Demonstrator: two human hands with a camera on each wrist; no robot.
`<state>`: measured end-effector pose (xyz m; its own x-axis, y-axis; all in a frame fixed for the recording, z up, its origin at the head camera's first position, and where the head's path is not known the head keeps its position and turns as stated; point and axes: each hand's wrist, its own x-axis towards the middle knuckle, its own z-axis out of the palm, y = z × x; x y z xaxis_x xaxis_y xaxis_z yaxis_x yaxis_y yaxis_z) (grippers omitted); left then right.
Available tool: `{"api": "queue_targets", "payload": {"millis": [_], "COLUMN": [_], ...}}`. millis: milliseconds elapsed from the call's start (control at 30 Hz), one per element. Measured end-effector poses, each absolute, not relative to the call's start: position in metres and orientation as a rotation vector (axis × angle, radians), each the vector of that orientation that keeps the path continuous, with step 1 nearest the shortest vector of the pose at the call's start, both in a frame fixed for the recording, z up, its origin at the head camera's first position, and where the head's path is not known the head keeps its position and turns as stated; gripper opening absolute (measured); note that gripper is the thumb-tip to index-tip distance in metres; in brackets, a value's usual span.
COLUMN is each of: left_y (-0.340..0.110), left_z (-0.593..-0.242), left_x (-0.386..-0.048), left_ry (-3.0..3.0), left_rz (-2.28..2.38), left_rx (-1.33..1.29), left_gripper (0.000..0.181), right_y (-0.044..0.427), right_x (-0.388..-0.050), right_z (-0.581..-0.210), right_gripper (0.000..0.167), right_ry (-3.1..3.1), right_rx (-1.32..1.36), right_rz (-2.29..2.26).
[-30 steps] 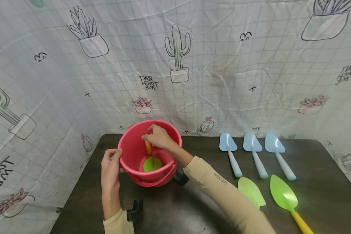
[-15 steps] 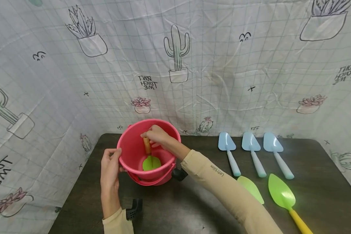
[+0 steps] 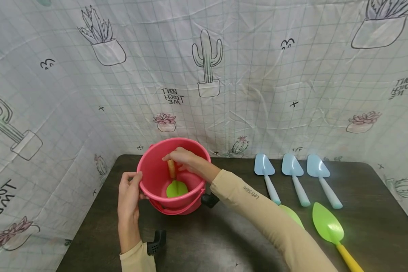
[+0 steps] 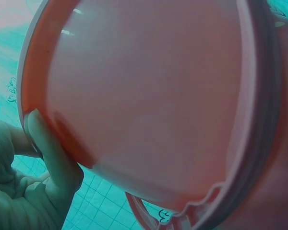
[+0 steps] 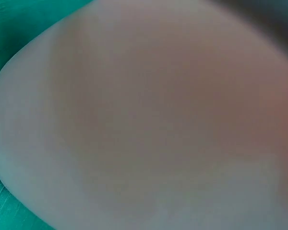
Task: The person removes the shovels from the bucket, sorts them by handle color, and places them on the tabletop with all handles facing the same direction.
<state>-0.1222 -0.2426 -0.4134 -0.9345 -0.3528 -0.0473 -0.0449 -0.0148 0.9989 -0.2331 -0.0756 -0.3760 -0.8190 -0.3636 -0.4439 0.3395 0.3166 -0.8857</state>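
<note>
On the left of the head view, a pink bucket [image 3: 146, 172] is tilted so its inside shows. My left hand [image 3: 128, 192] grips its left rim; the left wrist view shows the thumb [image 4: 50, 148] along the bucket wall [image 4: 149, 96]. Inside the bucket stands a garden trowel with a green blade [image 3: 176, 189] near the bottom and a yellow-orange handle [image 3: 171, 169]. My right hand [image 3: 183, 156] reaches in over the rim and pinches the top of that handle. A blurred pale surface fills most of the right wrist view, so the fingers there are hidden.
Three light-blue trowels [image 3: 268, 181] lie in a row at the back right of the dark table [image 3: 204, 241]. A green trowel with a yellow handle [image 3: 329, 224] lies in front, and another green blade [image 3: 290, 214] is partly under the right sleeve. A patterned curtain [image 3: 251, 94] hangs behind.
My right hand has shifted slightly and its fingers have changed position at the trowel handle. The right forearm covers more of one green trowel. My left hand stays on the bucket rim.
</note>
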Motion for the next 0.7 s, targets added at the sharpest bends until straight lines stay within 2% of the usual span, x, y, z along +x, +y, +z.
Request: {"api": "queue_targets", "payload": {"millis": [367, 700], "left_y": [-0.2425, -0.2428], "left_z": [-0.4131, -0.4144], "left_x": [-0.1234, -0.1207], "left_ry": [-2.028, -2.03], "left_rz": [-2.042, -2.023], "left_rx": [0.426, 0.429], "left_gripper": [0.016, 0.016], "right_y": [-0.0762, -0.0798], "right_x": [-0.2406, -0.2419], "right_z": [-0.3729, -0.3758], "right_gripper": [0.047, 0.056], "right_ry": [1.732, 1.735], "right_rx": [0.207, 0.226], "right_rz": [-1.677, -1.656]}}
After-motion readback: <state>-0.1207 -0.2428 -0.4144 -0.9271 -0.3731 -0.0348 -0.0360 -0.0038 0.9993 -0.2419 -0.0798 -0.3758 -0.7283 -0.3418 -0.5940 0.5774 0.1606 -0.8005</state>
